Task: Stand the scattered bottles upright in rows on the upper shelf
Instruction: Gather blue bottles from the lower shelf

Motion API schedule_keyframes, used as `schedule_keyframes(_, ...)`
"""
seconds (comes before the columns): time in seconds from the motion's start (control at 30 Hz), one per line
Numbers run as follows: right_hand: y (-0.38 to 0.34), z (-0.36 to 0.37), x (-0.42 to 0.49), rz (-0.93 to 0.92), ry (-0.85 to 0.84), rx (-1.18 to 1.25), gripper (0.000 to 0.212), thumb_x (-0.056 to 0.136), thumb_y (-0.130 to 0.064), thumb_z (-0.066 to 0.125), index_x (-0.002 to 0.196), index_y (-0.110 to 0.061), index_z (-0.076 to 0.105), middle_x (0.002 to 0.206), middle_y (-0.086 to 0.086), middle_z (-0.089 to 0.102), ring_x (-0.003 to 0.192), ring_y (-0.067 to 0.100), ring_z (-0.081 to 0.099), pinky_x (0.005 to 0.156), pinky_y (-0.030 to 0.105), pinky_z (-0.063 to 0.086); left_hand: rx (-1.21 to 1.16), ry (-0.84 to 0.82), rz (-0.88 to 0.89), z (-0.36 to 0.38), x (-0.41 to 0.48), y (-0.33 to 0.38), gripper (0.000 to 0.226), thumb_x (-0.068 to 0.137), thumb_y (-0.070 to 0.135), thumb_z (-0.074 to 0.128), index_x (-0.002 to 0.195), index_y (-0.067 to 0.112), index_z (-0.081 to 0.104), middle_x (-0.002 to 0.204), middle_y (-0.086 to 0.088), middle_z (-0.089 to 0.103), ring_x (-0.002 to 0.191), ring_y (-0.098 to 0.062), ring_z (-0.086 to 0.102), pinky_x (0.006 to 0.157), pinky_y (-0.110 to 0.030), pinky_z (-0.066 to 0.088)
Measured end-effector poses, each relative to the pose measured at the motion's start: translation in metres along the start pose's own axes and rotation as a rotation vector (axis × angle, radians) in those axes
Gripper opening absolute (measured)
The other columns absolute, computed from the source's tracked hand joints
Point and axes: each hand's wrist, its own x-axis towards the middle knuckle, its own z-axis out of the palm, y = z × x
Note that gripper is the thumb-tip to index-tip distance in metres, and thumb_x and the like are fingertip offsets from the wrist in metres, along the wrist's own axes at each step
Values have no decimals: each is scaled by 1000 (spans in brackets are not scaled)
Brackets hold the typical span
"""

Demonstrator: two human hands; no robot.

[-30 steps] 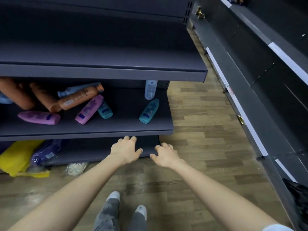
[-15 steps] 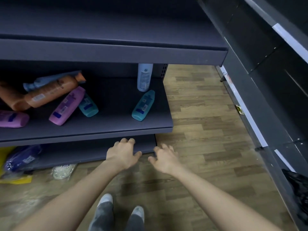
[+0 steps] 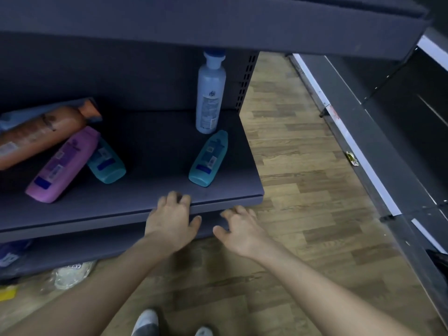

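Bottles lie scattered on the dark middle shelf (image 3: 145,209). A teal bottle (image 3: 209,158) lies flat near the shelf's right end, and a pale blue bottle (image 3: 210,98) stands upright behind it. At the left lie a purple bottle (image 3: 64,164), a second teal bottle (image 3: 106,162) and an orange bottle (image 3: 41,133), overlapping. My left hand (image 3: 172,221) hovers at the shelf's front edge, fingers spread and holding nothing. My right hand (image 3: 240,229) hangs just right of it, below the edge, also holding nothing. The upper shelf (image 3: 218,23) spans the top of the view.
A lower shelf (image 3: 60,253) runs beneath, with a clear bag (image 3: 70,272) and a yellow item (image 3: 7,293) on the wooden floor (image 3: 303,190). Another dark shelving unit (image 3: 388,141) lines the right side. My feet (image 3: 145,323) show at the bottom.
The view has moved closer to the middle shelf and dipped lower. Both hands have risen toward its front edge, the left now reaching over it. The bottles have not moved.
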Motion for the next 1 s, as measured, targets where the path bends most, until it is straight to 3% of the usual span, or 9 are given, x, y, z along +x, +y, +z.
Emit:
schedule_keyframes(0.57,-7,-14,68,51,266,-14,44,98,-41,40,132,-15,43,133,13,41,125,32,34,96,39,36,151,90,11,3,62,-3,66,92,47,46,144,15,22,146,-8,28,132,-28,28,105,-37,30)
schedule_keyframes(0.77,-16,-19,90,58,353,230,40,98,-35,44,124,-5,48,126,15,50,118,33,44,88,36,39,115,102,-8,3,73,0,63,92,46,45,143,15,25,145,-9,29,129,-29,31,103,-36,32)
schedule_keyframes(1.0,-23,-21,102,208,260,723,41,98,-36,45,123,-3,51,127,15,56,114,31,54,76,25,39,76,117,37,7,76,1,60,92,43,48,141,14,29,142,-7,31,128,-26,32,103,-33,31)
